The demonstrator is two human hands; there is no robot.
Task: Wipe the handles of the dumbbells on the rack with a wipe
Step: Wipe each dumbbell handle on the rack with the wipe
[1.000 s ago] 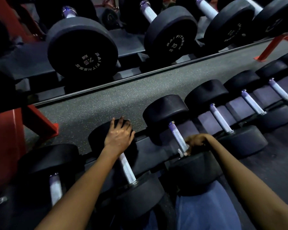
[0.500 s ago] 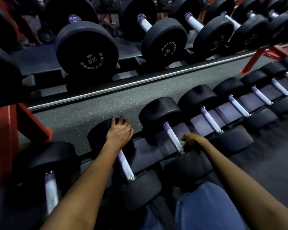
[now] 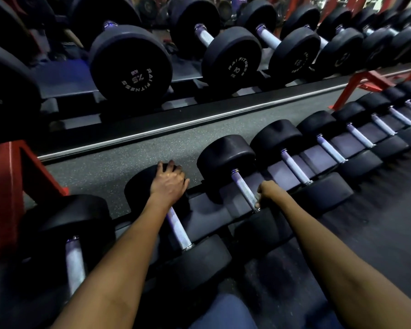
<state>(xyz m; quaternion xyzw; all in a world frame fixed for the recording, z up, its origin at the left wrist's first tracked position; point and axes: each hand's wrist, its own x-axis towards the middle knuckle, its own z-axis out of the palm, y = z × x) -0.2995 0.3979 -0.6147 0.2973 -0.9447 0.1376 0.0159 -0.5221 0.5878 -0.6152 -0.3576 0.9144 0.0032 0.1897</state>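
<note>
Black round-headed dumbbells with knurled silver handles lie in a row on the lower rack. My left hand point(image 3: 169, 182) rests on the far head point(image 3: 138, 188) of one dumbbell, fingers bent over its top, above that dumbbell's handle point(image 3: 178, 229). My right hand point(image 3: 267, 192) grips the near end of the neighbouring dumbbell's handle point(image 3: 243, 188), next to its near head. No wipe shows; whatever lies under the right palm is hidden.
More dumbbells point(image 3: 330, 148) continue to the right along the same rack. An upper tier holds bigger dumbbells, one marked 7.5 kg point(image 3: 133, 65). Red rack frame parts stand at left point(image 3: 3, 198) and right point(image 3: 356, 84). Speckled grey floor point(image 3: 100, 169) runs between tiers.
The view has swung up and to the right, showing more of the row. Both hands stay on the same dumbbells. The left fingers have bent further over the head.
</note>
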